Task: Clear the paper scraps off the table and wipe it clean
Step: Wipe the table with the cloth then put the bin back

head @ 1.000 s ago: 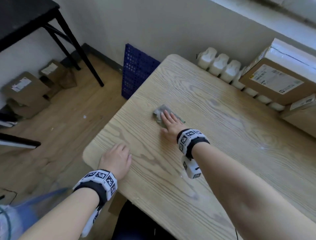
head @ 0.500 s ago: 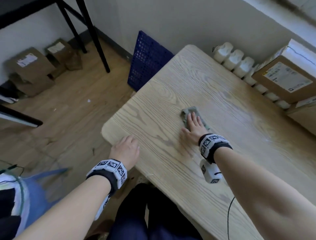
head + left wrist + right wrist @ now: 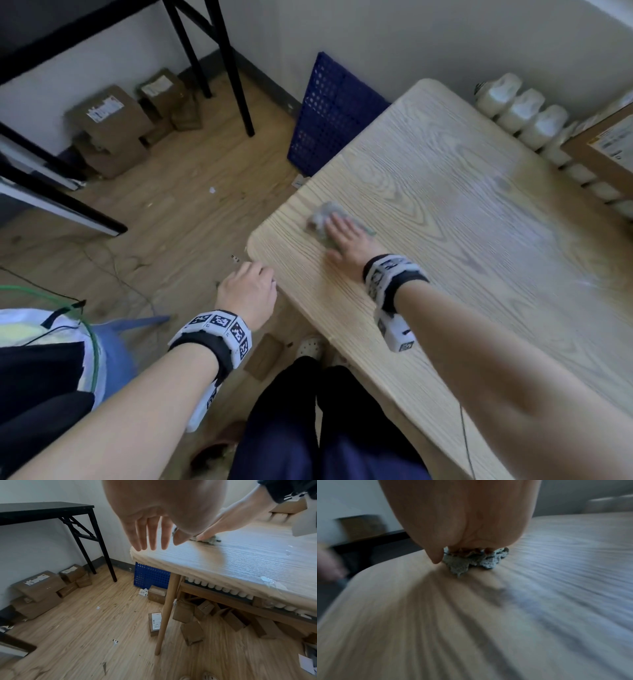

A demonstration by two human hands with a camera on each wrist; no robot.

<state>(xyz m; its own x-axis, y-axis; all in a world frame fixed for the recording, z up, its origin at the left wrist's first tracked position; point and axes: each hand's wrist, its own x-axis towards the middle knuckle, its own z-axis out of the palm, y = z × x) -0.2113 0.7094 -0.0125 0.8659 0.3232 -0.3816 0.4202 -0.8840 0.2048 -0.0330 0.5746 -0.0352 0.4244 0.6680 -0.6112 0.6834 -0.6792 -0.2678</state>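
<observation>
A crumpled grey cloth [image 3: 322, 215] lies on the light wooden table [image 3: 462, 212], close to its near left corner. My right hand [image 3: 346, 240] presses flat on the cloth with straight fingers. The right wrist view shows the cloth [image 3: 471, 559] bunched under that hand's fingertips, blurred. My left hand [image 3: 251, 286] hangs just off the table's left edge, holding nothing. In the left wrist view its fingers [image 3: 150, 538] are straight and spread in the air beside the corner. Small white paper scraps [image 3: 212, 189] lie on the floor. I see none on the tabletop.
A blue perforated crate [image 3: 329, 116] leans by the wall left of the table. White bottles [image 3: 520, 109] and a cardboard box [image 3: 609, 147] line the far side. Black table legs [image 3: 233, 68] and boxes [image 3: 106, 126] stand at left; more boxes [image 3: 193, 631] lie under the table.
My right hand has slid the cloth toward the table's near left corner. My left hand has come off the table edge and now hangs beside it.
</observation>
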